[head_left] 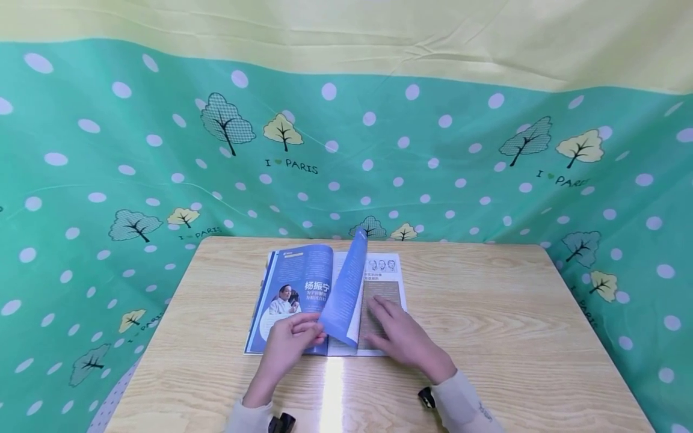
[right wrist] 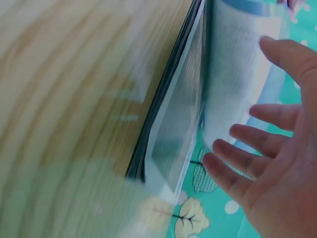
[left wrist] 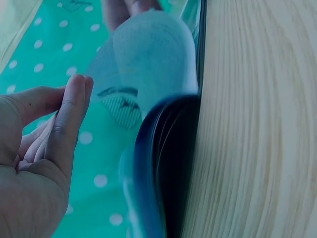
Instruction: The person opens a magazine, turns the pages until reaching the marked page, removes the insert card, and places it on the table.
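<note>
Clearly, the left hand (head_left: 289,343) pinches a raised page (head_left: 346,294) in the magazine (head_left: 298,269).

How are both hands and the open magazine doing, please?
Left hand pinching raised blue paper page. Right hand over grey-printed page, fingers apart. Blue-and-white paper magazine open, partly hidden by raised page.

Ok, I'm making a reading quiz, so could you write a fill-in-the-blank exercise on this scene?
1. The background of the left-hand page of the open magazine is mostly ____.
2. On the curtain, the slogan's word after the heart is ____.
3. Over the brownish panel is the person's ____ hand.

Missing words: blue; PARIS; right.
</note>
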{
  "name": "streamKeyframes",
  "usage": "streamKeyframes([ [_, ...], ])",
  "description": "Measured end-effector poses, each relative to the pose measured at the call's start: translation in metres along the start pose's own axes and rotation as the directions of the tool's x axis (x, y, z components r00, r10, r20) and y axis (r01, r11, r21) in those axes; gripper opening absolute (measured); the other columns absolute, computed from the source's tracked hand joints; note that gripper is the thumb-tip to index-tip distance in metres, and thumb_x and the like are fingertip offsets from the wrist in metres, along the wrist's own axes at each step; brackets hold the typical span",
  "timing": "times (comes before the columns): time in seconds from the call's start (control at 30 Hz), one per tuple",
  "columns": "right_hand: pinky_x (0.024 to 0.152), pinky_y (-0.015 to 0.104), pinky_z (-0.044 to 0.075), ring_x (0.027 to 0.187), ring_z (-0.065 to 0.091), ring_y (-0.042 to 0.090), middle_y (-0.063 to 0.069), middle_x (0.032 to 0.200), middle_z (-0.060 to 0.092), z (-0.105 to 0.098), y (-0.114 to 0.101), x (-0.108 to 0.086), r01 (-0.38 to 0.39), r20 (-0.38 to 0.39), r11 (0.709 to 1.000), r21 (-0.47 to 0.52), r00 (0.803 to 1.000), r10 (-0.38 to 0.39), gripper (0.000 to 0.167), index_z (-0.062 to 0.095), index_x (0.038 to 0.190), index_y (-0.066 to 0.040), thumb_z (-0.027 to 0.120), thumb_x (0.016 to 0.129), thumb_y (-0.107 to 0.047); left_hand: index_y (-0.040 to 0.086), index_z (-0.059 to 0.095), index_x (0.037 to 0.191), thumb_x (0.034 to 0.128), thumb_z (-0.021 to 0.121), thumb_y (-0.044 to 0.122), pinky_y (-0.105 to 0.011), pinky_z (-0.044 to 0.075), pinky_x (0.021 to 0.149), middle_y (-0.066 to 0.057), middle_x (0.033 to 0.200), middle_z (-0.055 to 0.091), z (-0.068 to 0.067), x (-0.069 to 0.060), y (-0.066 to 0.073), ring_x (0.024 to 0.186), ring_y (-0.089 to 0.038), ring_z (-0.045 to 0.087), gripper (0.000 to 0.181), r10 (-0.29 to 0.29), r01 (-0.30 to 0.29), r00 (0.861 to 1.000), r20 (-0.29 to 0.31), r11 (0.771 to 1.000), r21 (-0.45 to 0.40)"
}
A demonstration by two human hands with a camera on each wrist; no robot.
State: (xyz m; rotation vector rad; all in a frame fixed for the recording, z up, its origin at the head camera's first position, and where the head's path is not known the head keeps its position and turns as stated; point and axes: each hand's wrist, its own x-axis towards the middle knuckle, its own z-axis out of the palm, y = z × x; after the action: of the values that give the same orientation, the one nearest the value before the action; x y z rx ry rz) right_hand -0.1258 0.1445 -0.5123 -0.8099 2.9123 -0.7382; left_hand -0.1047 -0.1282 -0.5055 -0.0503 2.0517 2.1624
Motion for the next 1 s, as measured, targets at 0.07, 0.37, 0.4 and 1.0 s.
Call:
streamKeyframes([
  [0.07, 0.114, 0.052, 0.038, 0.137, 0.041, 0.038, 0.023, 0.152, 0.040, -0.002, 0.003, -0.003, -0.006, 0.018, 1.000, -0.021, 1.000, 0.006, 0.077, 0.042, 0.150, -0.002, 0.073, 0.092, -0.040, -0.014, 0.063, 0.118, 0.0893, 0.068, -0.008, -0.034, 0.063, 0.076, -0.025, 0.094, 0.072, -0.008, -0.002, 0.002, 0.082, -0.037, 0.073, 0.030, 0.001, 0.000, 0.999, -0.043, 1.000, 0.003],
  [0.37, 0.112, 0.057, 0.038, 0.138, 0.038, 0.042, 0.025, 0.151, 0.040, -0.005, 0.018, -0.015, -0.045, 0.123, 0.996, -0.072, 0.991, 0.053, 0.084, 0.044, 0.148, 0.001, 0.079, 0.085, -0.042, -0.011, 0.067, 0.116, 0.0903, 0.069, -0.006, -0.033, 0.063, 0.074, -0.022, 0.094, 0.073, -0.054, -0.017, 0.008, 0.079, -0.030, 0.074, 0.026, 0.002, 0.021, 0.978, -0.208, 0.994, 0.109],
  [0.4, 0.112, 0.057, 0.037, 0.138, 0.038, 0.042, 0.026, 0.151, 0.039, -0.005, 0.019, -0.016, -0.047, 0.134, 0.996, -0.074, 0.989, 0.057, 0.085, 0.044, 0.148, 0.001, 0.080, 0.084, -0.043, -0.011, 0.066, 0.116, 0.0907, 0.069, -0.004, -0.032, 0.063, 0.074, -0.022, 0.094, 0.073, -0.060, -0.019, 0.008, 0.079, -0.029, 0.074, 0.027, 0.004, 0.026, 0.975, -0.223, 0.991, 0.134],
  [1.0, 0.111, 0.058, 0.038, 0.138, 0.036, 0.044, 0.026, 0.151, 0.039, -0.006, 0.022, -0.019, -0.033, 0.185, 0.992, -0.119, 0.981, 0.055, 0.082, 0.048, 0.145, 0.000, 0.082, 0.083, -0.041, -0.011, 0.062, 0.124, 0.0952, 0.067, 0.004, -0.029, 0.062, 0.077, -0.019, 0.097, 0.074, -0.103, -0.036, -0.001, 0.081, -0.021, 0.074, 0.033, -0.082, 0.162, 0.939, -0.334, 0.963, 0.217],
])
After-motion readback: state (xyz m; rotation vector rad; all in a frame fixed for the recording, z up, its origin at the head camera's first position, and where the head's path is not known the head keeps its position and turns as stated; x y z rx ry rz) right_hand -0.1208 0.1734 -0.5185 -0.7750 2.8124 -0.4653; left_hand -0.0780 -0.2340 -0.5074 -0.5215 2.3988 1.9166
